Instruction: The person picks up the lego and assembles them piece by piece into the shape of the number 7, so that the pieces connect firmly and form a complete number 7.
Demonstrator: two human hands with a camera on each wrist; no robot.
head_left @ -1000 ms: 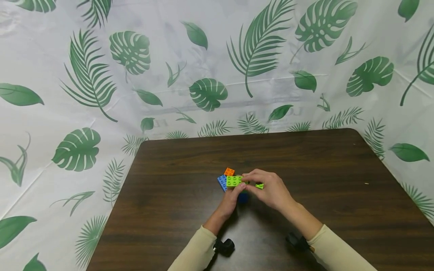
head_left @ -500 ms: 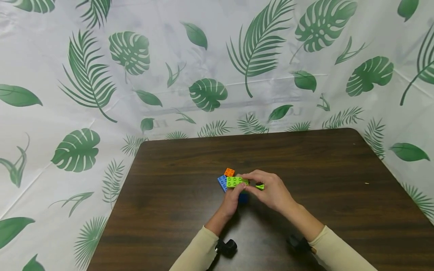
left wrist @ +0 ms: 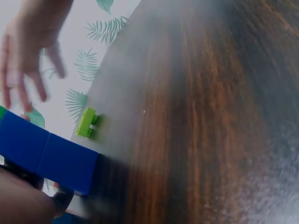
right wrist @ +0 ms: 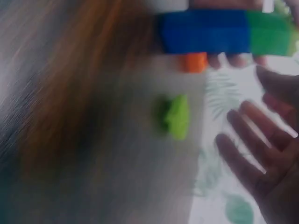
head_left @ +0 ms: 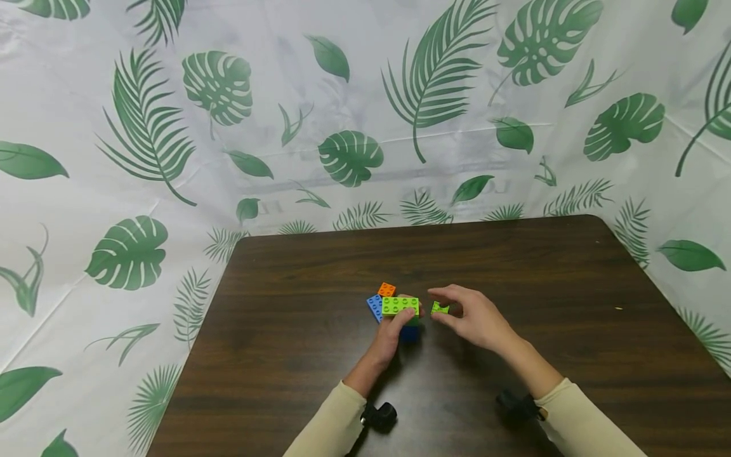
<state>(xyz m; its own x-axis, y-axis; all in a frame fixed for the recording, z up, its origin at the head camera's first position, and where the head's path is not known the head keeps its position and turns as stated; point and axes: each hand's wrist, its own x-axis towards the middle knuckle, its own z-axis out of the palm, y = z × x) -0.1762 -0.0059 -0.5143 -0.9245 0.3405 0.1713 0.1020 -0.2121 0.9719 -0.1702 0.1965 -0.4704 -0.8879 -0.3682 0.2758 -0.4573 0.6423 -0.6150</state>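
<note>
Gripping brick stack (head_left: 400,304) in left hand (head_left: 388,338)
Leaving gap to parted fingers of right hand (head_left: 478,318) near lime piece (head_left: 440,307), inside table edge (head_left: 422,230)

Dark wood-grained table (head_left: 514,266) beneath orange brick (head_left: 386,290), blue brick (head_left: 374,306), small lime piece (head_left: 440,307).

The left hand (head_left: 389,335) grips a rectangular lime-green studded plastic brick (head_left: 394,306). Relative to that brick, a blue studded brick (head_left: 374,306) lies left, a square orange studded brick (head_left: 387,289) beyond, and a small lime-green plastic piece (head_left: 439,308) right, near the right hand (head_left: 478,317).
</note>
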